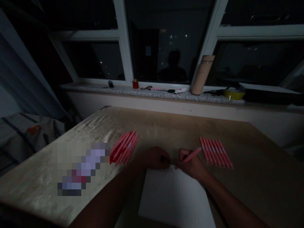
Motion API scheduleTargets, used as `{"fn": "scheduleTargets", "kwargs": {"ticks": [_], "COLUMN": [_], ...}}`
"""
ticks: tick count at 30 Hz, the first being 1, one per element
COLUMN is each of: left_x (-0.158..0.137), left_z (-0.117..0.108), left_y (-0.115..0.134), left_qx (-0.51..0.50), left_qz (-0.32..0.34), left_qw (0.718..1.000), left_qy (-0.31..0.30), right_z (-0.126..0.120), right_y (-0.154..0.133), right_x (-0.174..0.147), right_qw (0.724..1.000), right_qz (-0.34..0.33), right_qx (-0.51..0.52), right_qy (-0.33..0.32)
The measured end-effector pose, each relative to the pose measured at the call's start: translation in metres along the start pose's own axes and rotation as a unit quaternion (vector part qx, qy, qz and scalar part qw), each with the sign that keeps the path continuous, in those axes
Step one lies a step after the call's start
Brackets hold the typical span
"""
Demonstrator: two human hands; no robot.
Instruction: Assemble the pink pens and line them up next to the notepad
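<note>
A white lined notebook page [175, 196] lies in front of me on the table. My right hand [193, 166] is closed around a pink pen [193, 154], its writing end down near the page's top edge. My left hand [156, 158] rests at the top left of the page with its fingers curled together; whatever they hold, if anything, is hidden in shadow. Left of it lies a loose pile of pink pens [128, 147] over a red wrapper [115, 156]. To the right of my right hand, several pink pens [216, 152] are lined up side by side.
A blurred-out long item [87, 167] lies on the table [161, 122] at the left. Along the windowsill [123, 90] stand a red jar [135, 84], a tan cylinder [203, 74] and a yellow tape roll [234, 94]. Dark windows rise behind; a curtain [26, 72] hangs left.
</note>
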State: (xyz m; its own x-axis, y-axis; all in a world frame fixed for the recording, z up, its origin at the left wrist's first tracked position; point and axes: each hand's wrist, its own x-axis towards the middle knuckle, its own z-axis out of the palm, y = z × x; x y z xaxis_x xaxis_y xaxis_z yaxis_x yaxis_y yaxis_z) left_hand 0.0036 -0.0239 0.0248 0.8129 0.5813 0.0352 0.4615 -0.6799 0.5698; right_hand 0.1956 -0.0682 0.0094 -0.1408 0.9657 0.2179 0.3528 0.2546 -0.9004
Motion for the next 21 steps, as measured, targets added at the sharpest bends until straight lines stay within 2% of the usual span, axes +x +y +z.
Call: {"fn": "scheduleTargets", "kwargs": {"ticks": [3, 5, 11, 15, 21], "left_x": [0.000, 0.001, 0.005, 0.006, 0.006], "left_z": [0.000, 0.000, 0.007, 0.008, 0.007], "left_y": [0.002, 0.003, 0.000, 0.000, 0.000], "left_qx": [0.018, 0.038, 0.109, 0.119, 0.103], "left_qz": [-0.001, -0.008, -0.023, -0.023, -0.010], "left_qw": [1.000, 0.999, 0.993, 0.992, 0.994], "left_qy": [-0.001, 0.005, 0.048, 0.044, 0.040], "right_z": [-0.006, -0.011, -0.006, 0.003, 0.008], "right_y": [-0.008, -0.014, -0.015, -0.003, 0.011], "right_x": [0.008, 0.011, 0.000, -0.011, -0.016], "right_qw": [0.995, 0.992, 0.992, 0.995, 0.997], "right_qz": [0.050, 0.070, 0.103, 0.062, 0.006], "right_qx": [0.054, 0.070, 0.068, 0.021, -0.026], "right_qy": [0.068, 0.074, 0.002, 0.072, 0.073]}}
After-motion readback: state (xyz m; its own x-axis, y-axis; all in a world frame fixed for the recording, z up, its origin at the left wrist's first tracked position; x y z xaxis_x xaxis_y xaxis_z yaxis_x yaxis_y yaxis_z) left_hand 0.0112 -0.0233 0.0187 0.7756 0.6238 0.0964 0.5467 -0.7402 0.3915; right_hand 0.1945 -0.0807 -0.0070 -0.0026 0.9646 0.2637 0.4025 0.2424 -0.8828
